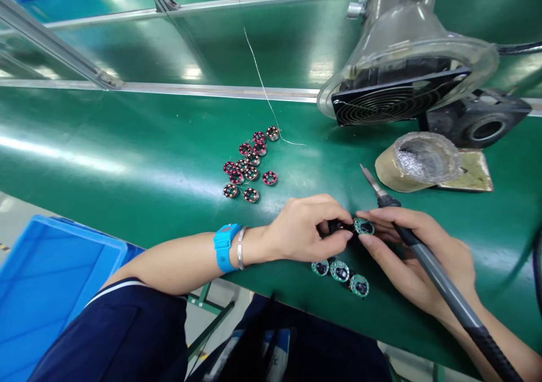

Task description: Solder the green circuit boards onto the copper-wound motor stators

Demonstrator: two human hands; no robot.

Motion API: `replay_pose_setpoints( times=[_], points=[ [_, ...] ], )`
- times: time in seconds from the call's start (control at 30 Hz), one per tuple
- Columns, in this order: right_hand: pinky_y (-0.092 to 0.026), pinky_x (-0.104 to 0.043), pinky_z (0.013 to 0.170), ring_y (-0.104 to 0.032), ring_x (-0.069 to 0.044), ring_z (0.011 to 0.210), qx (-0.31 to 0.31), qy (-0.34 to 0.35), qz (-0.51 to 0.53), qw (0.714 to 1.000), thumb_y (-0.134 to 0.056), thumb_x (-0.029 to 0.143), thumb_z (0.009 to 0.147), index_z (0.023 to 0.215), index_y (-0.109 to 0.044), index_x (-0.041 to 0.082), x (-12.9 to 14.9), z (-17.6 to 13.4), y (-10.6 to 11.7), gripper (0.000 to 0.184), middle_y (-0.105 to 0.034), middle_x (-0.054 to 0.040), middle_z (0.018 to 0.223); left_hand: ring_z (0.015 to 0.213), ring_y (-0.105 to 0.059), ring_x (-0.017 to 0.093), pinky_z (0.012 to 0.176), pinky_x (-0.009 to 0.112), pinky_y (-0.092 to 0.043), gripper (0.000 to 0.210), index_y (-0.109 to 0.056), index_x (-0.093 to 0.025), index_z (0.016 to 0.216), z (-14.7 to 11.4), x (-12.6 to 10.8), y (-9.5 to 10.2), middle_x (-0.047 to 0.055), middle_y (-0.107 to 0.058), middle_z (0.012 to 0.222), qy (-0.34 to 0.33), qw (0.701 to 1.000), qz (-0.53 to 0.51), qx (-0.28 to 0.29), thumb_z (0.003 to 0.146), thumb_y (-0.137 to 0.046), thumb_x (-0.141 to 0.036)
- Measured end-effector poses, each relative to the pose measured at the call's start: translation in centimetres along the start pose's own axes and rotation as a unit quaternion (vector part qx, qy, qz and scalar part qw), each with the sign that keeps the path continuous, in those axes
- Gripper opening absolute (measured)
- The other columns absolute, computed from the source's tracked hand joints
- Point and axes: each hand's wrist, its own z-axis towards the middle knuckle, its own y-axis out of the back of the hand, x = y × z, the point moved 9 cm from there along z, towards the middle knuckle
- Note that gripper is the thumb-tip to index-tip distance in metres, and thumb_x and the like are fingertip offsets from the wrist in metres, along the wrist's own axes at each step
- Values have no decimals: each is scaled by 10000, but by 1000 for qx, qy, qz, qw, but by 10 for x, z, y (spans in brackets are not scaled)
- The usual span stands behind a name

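Head view: black part [334, 226] in left grip [305, 227]; green disc [363, 226], soldering iron [436, 276] in right grip [447, 259].

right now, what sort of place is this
Probably an electronics assembly bench, perhaps in a factory: there is a soldering iron, small round circuit boards and a batch of wire-wound rings.

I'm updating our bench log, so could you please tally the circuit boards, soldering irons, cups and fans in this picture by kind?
Round green circuit boards: 4 (3 lying in a row, 1 held)
Grey-and-black soldering iron: 1
Tan, round-mouthed cup: 1
Black fan with a round wire grille: 1
Total: 7
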Motion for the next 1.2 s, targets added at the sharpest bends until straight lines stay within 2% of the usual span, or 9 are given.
replay_pose_setpoints(
  times=[0.07, 0.2, 0.3, 0.4, 0.53, 0.7, 0.93, 1.07, 1.2],
  points=[
    [-603, -203, 643, -733, -142, 775, -4, 4, -11, 1000, -710, 293, 874, 1140, -634, 270, 1, 1, 1, 278, -742, -4, 1015, 641, -616, 80, 600, 204, -492, 134, -706, -170, 926, -1, -2, 1, 20, -726, 883, -2, 1000, 2, -10, 842, -639, -249],
    [-592, -209, 623, -722, -139, 745, -4, 12, -27, 1000, -715, 292, 873, 1128, -639, 273, 5, 2, 0, 267, -741, 2, 993, 810, -668, 116, 700, 214, -519, 129, -713, -171, 842, 0, -5, -1, 28, -736, 883, -3, 1000, -1, -8, 870, -590, -194],
    [-581, -212, 615, -716, -134, 729, -5, 23, -41, 999, -719, 283, 872, 1135, -640, 273, 9, 2, -1, 275, -740, 1, 993, 725, -636, 100, 652, 211, -505, 77, -692, -164, 775, 3, 5, -1, 20, -709, 846, 49, 998, -34, -4, 822, -633, -177],
    [-578, -219, 634, -712, -131, 727, 1, 28, -45, 999, -723, 270, 870, 1144, -635, 271, 11, 3, -4, 288, -739, 4, 991, 610, -596, 69, 571, 191, -479, 62, -669, -153, 821, 5, 19, -5, -7, -675, 789, 112, 985, -128, 37, 784, -704, -187],
    [-573, -225, 683, -698, -124, 743, 17, 42, -42, 998, -735, 240, 856, 1148, -638, 260, 14, 3, -10, 308, -733, 12, 984, 670, -670, 83, 617, 185, -520, 176, -644, -153, 921, 3, 30, -6, -26, -691, 791, 141, 964, -211, 84, 772, -737, -151],
    [-546, -202, 731, -664, -94, 744, 25, 59, -49, 997, -762, 195, 824, 1152, -654, 239, 16, 2, -13, 347, -721, 24, 971, 721, -687, 72, 695, 185, -556, 104, -652, -144, 923, 1, 28, -2, -10, -714, 876, 91, 972, -202, 82, 826, -690, -134],
    [-534, -176, 811, -673, -86, 805, 45, 75, -80, 993, -744, 195, 846, 1169, -648, 237, 16, 0, -17, 339, -716, 24, 1019, 940, -678, 120, 831, 215, -551, 172, -726, -180, 956, -4, -1, 3, 57, -694, 1061, -114, 992, -38, 45, 885, -588, -107],
    [-539, -175, 805, -691, -95, 807, 49, 102, -85, 990, -711, 196, 874, 1174, -644, 222, 16, 0, -17, 308, -728, 8, 1023, 908, -678, 117, 785, 211, -546, 138, -723, -196, 934, -5, -5, -3, 53, -672, 1102, -118, 990, 56, 49, 908, -590, -177],
    [-567, -212, 776, -712, -132, 840, 54, 128, -62, 988, -710, 224, 872, 1233, -608, 213, 15, 0, -15, 375, -729, -28, 1107, 980, -682, 142, 859, 239, -545, 151, -693, -187, 880, -2, -10, -6, 56, -706, 1061, -123, 986, 100, 57, 939, -557, -215]
  ],
)
